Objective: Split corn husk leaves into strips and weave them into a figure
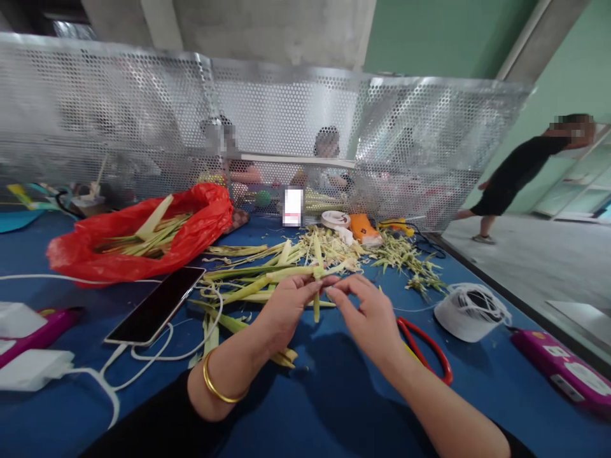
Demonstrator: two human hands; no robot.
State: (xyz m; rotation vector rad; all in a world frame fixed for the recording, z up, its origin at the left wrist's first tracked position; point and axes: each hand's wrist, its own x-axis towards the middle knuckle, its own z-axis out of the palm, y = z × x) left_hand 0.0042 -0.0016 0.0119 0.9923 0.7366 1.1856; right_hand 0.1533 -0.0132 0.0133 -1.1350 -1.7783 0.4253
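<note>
Near the middle of the blue table, my left hand (286, 308) pinches a cross-shaped piece of folded pale green leaf strips (317, 273). My right hand (370, 312) meets it from the right, thumb and forefinger pressed together at the piece's right side; what lies between those fingertips is too small to tell. A thin white string runs from near my right hand to a white spool (470, 312) on the right. Long leaf strips (248, 289) lie behind and left of my left hand. Red-handled scissors (432, 350), partly hidden, rest beside my right forearm.
A red plastic bag (200, 222) of strips, a black phone (157, 305) with white cables and a purple power strip (42, 334) are at left. Leaf scraps (405, 257) and tape (335, 219) lie behind. Another purple strip (561, 369) is at right. A person (520, 165) stands beyond.
</note>
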